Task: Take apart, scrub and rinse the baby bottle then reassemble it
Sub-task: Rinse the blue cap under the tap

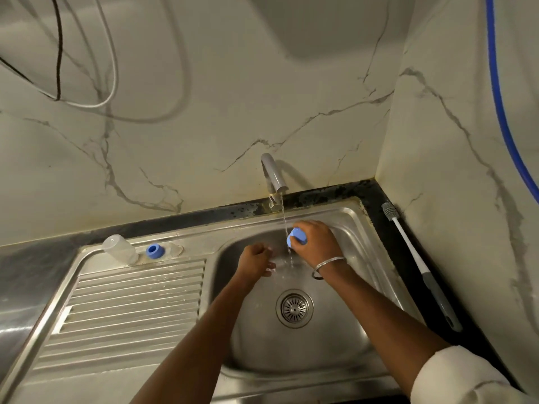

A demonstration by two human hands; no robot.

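Steel sink point(291, 354) — right hand point(316, 243) grips one blue cap point(297, 238).

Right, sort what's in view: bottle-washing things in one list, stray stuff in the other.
For the job: blue cap held in the right hand under the running tap, clear bottle, blue ring, clear teat, brush, sink.

Just lying about: wall cables, blue hose.

Home kitchen: steel sink point(361, 228), tap point(272, 173), marble-look wall point(204, 112).
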